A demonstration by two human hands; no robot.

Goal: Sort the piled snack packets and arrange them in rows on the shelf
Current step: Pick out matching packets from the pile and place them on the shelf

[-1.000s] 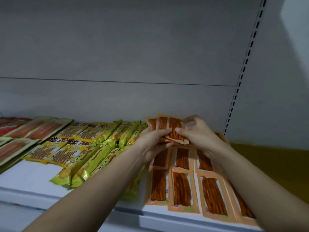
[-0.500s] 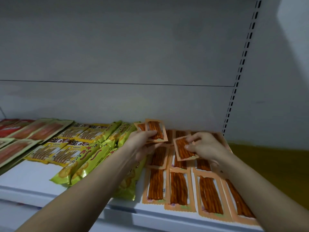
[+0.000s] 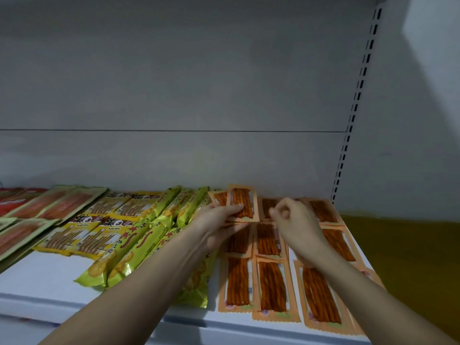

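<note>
Head view has my left hand point(image 3: 219, 221) pinching a small stack of orange packets point(image 3: 241, 204), thumb across the top one and fingers under the stack, so the packets stand out beyond my fingertips toward the back wall, their long axis running away from me in line with the rows on the shelf point(image 3: 44, 277). My right hand point(image 3: 295, 224) sits just to the right of that stack, fingers loosely curled with the fingertips drawn together and nothing that I can see between them; it hovers over the back row of laid packets point(image 3: 267, 239), and whether it touches the one beneath I cannot tell. What matters for the coming move, as I judge it, is that the held stack lies straight to the left of my right fingertips and very near, at about the same height, so the right hand is the one to peel off the top packet, while the open spot for it would be back and to the right of that hand. Green packets point(image 3: 139, 247) lie under and left of my left wrist, well clear of the exchange.
</note>
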